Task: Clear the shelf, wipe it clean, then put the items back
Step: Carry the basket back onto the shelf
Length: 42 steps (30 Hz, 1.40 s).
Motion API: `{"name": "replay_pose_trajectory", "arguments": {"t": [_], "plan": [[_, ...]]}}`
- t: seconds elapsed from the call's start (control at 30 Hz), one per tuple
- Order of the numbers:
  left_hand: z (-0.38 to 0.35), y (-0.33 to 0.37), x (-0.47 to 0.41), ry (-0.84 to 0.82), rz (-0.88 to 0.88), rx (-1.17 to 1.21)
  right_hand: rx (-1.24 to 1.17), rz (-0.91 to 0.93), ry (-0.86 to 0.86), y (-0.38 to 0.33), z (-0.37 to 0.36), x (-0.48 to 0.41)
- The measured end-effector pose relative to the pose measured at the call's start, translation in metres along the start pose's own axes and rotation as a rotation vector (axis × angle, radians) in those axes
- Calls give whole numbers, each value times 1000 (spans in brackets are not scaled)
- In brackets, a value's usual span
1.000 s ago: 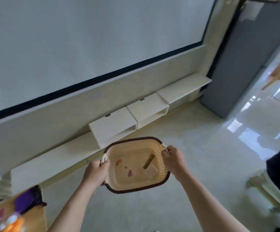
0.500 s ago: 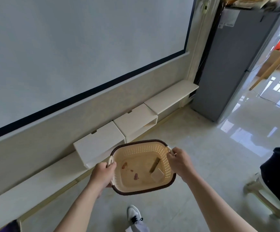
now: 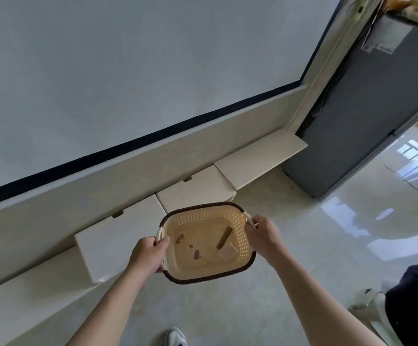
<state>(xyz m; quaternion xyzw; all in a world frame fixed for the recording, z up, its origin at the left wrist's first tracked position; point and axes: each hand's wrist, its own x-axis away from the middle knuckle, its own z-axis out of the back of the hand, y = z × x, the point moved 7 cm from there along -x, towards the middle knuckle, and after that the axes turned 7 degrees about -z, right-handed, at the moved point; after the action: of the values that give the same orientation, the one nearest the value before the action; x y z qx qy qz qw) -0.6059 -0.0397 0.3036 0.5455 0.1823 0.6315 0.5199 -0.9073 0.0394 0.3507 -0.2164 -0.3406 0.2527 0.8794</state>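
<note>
Over the pale floor (image 3: 290, 258), left hand (image 3: 148, 255) and right hand (image 3: 262, 236), fingers (image 3: 162, 242) tight around the basket (image 3: 203, 218) handles.

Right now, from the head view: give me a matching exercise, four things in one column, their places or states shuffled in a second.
Things:
1. left hand
2. right hand
3. pale block
4. white shoe

Places or states:
A. on the floor, at the bottom edge of the view
B. grips the right handle of the basket
C. lies inside the basket, near its right wall
D. grips the basket's left handle

Pairs: 1-D, 2-B, 3-C, 4-A
</note>
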Motion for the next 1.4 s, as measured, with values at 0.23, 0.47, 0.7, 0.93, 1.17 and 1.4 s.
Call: {"name": "replay_pose_trajectory", "arguments": {"t": [0.23,0.47,0.7,0.93,1.17,1.4], "plan": [[-14,21,-73,18,51,38,76,-3,-57,-52,-8,-91],[-49,28,-152,90,149,15,93,33,-189,-93,-29,-208],[-81,28,-233,205,310,25,92,4,-325,-110,-62,-314],[-102,12,-278,265,404,25,113,-16,-384,-114,-96,-375],[-104,-1,-289,280,432,12,132,-11,-422,-111,-114,-388],[-102,-1,-293,265,399,7,152,16,-398,-110,-118,-391]]}}
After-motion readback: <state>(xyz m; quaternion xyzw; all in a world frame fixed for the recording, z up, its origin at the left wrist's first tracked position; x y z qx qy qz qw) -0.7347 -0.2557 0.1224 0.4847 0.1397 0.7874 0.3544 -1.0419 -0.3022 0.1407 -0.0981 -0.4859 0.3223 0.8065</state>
